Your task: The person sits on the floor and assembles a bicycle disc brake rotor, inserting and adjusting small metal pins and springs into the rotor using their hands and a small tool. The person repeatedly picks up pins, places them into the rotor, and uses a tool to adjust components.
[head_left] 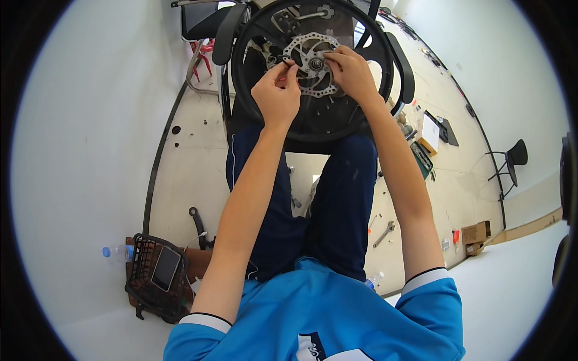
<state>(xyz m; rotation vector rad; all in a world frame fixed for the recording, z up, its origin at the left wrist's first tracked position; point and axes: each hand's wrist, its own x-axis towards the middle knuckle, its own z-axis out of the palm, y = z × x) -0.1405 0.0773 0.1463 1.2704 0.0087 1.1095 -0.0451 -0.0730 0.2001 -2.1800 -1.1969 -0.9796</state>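
Note:
A small wheel with a black tyre (239, 67) lies flat in front of me on a black chair seat, above my knees. At its middle sits a silver brake disc (315, 93) with holes around its rim and a round hub (316, 64). My left hand (277, 95) is closed in a pinch at the disc's left side, with a small dark piece at its fingertips, too small to name. On the other side, my right hand (353, 71) has thumb and fingers pressed together just right of the hub. Whatever they hold is hidden.
Armrests (401, 67) flank the wheel. Loose metal parts (286, 21) lie at its far side. On the floor are an adjustable wrench (383, 234), a crank arm (197, 221), a green toolbox (422, 157) and a cardboard box (477, 231). A black basket (136, 262) with a phone (166, 268) stands at left.

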